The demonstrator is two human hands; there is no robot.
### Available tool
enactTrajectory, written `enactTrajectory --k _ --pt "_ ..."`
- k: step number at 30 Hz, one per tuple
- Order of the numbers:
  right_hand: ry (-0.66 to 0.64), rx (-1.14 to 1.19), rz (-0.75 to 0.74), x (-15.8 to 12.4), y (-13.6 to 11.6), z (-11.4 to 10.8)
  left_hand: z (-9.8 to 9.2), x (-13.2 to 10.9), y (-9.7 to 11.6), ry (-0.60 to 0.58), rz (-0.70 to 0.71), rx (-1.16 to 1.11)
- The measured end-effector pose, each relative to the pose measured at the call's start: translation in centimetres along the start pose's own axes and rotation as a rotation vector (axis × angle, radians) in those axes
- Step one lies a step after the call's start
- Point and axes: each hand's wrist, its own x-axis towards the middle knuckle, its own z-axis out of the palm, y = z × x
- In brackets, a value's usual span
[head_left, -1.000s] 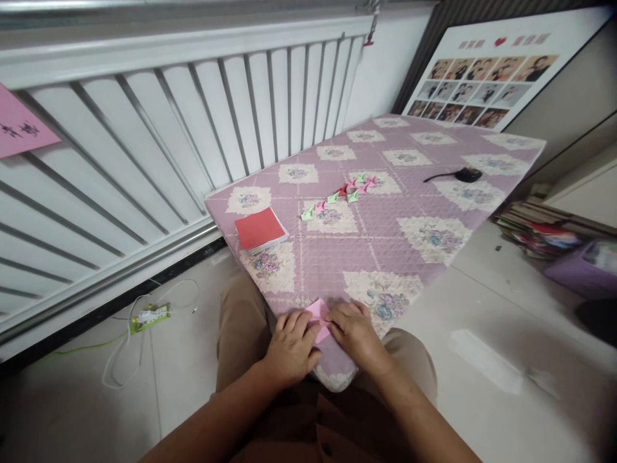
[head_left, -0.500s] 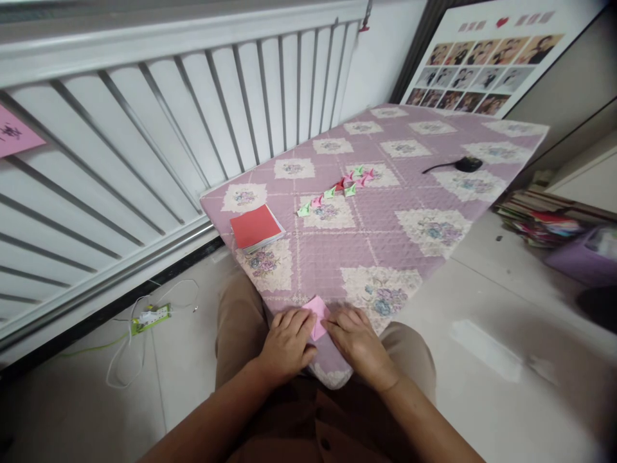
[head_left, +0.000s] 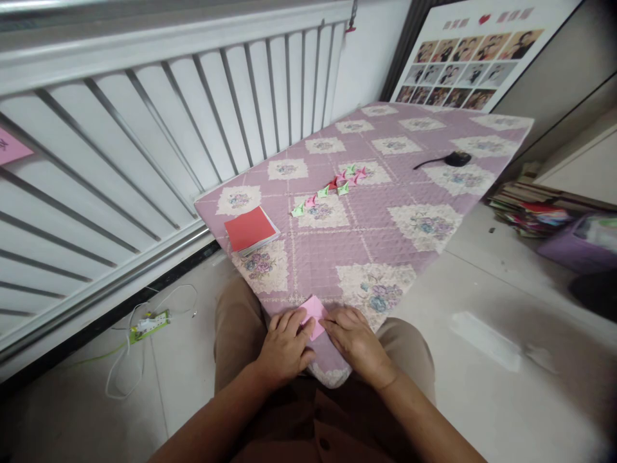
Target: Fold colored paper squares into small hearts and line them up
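A pink square of origami paper (head_left: 314,310) with folds in it lies near the table's front corner. From the left, my left hand (head_left: 286,339) holds it down, fingers bent over its edge and the thumb close by. The fingertips of my right hand (head_left: 354,337) are pinched together at the paper's right side. Part of the paper's edges is hidden under the fingers. Farther up the cloth sit several small folded paper pieces (head_left: 322,192) in green, pink and red. To the left is a stack of coloured paper (head_left: 250,229) with a red sheet on top.
A purple floral cloth (head_left: 318,257) covers the narrow-cornered table. Toward its right edge lies a black object with a cable (head_left: 457,159). A white radiator (head_left: 250,103) runs along the left. On the floor are a power strip (head_left: 150,325) and a purple bin (head_left: 573,247).
The view has shifted slightly. My left thumb has moved up onto the pink paper; my right hand stays at its right side.
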Motion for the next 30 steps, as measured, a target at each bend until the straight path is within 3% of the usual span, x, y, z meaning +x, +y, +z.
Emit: enactTrajectory --k 10,21,30 --pt "0.091 0.014 0.032 -0.1 0.1 0.4 -0.2 0.1 0.2 0.018 0.026 -0.026" --pt "0.057 0.233 0.136 0.8 -0.9 -0.5 0.6 -0.3 -0.5 0.128 -0.002 -0.15" --pt "0.043 0.148 0.228 1.6 -1.0 0.0 -0.3 0.2 -0.5 0.103 -0.008 -0.202"
